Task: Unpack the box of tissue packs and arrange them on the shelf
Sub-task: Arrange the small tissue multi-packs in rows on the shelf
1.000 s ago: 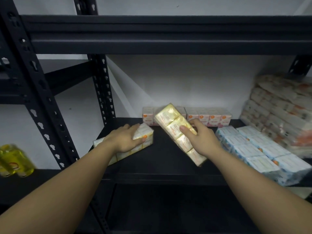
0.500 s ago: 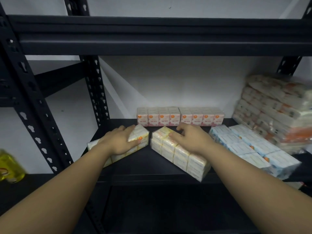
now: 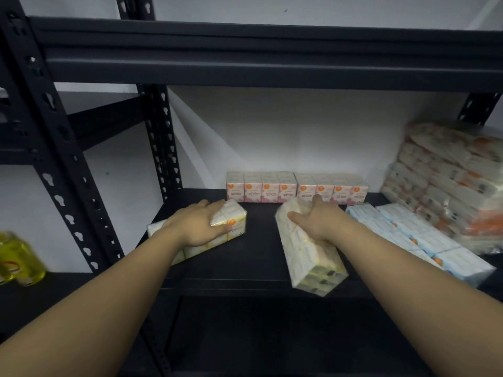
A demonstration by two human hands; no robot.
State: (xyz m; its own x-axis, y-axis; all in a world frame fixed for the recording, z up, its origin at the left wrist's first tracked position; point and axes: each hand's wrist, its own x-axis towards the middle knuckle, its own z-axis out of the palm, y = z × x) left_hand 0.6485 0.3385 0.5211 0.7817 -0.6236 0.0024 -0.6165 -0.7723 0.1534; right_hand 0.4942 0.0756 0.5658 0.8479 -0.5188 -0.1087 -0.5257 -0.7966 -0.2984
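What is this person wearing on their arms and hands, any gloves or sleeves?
Nothing shows on either. The left hand and right hand are bare, with no gloves, rings or watch visible, and both forearms are uncovered up to the edge of the picture, so no sleeve appears in view.

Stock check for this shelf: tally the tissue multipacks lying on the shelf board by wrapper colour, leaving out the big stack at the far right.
Yellow packs: 2, one under the left hand, one under the right hand
Pink packs: 2, in the back row
Blue packs: 2, lying to the right
Total: 6
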